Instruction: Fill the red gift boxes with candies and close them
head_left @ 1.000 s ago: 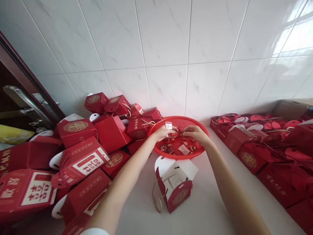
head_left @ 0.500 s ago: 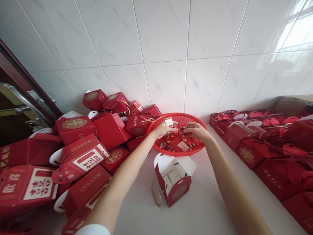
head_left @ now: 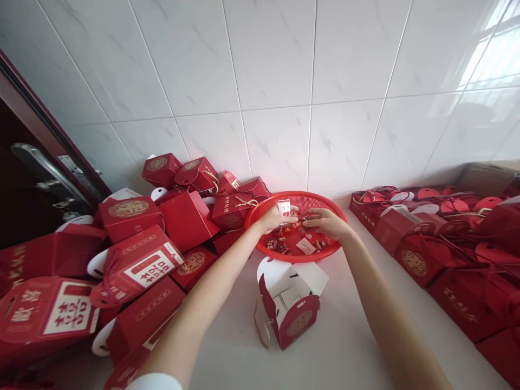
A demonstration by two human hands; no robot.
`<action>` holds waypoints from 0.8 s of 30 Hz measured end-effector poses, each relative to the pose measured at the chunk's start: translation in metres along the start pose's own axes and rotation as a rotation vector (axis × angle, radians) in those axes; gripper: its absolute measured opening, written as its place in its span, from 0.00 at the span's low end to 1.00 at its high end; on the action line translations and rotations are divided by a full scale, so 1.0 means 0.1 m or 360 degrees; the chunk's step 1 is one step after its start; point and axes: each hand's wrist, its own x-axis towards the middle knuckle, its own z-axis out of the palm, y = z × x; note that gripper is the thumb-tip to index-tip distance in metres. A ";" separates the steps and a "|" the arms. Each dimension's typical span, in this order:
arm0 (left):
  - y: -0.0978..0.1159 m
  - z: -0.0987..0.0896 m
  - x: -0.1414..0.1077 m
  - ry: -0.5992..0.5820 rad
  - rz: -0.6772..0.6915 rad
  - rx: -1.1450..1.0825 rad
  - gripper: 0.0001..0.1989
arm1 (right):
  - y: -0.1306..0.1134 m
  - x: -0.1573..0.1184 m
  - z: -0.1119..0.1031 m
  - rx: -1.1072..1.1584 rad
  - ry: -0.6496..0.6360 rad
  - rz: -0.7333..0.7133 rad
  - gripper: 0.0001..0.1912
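Both hands are over a round red plastic basket (head_left: pixel 341 208) that holds small wrapped candies (head_left: pixel 276 246) and a pale packet (head_left: pixel 306 246). My left hand (head_left: pixel 276 218) is closed on a small white-and-red packet (head_left: pixel 284 207), which sticks up above the fingers. My right hand (head_left: pixel 325 223) is on the basket's right side, its fingers curled together around a small dark-wrapped candy (head_left: pixel 306 218). Nearer to me stands a red gift box (head_left: pixel 298 325) with its white-lined flaps open and a rope handle (head_left: pixel 262 330) hanging at its left.
Closed red gift boxes (head_left: pixel 132 214) lie heaped along the left. More red boxes (head_left: pixel 414 260) stand in rows on the right, with a brown carton (head_left: pixel 483 177) behind them. A tiled wall (head_left: pixel 276 141) rises at the back, and a door handle (head_left: pixel 44 168) juts in at far left.
The view has shifted slightly, so everything sits a little lower and to the right. My hands have drawn slightly closer together over the basket, the left still holding the white-and-red packet.
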 end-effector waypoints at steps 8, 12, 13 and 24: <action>0.02 0.02 -0.02 -0.0067 -0.0040 0.0128 0.20 | 0.05 0.05 -0.02 -0.0018 0.0301 -0.0171 0.16; -0.05 -0.02 0.02 -0.0033 -0.0118 0.0338 0.16 | 0.04 0.08 -0.05 0.0103 0.0407 -0.0232 0.16; -0.07 -0.04 0.03 -0.0022 -0.0134 0.0418 0.16 | 0.04 0.09 -0.06 0.0138 0.0431 -0.0243 0.15; -0.10 0.02 0.12 -0.0291 -0.0125 0.1453 0.14 | 0.00 0.08 -0.02 0.0422 0.0454 -0.0204 0.18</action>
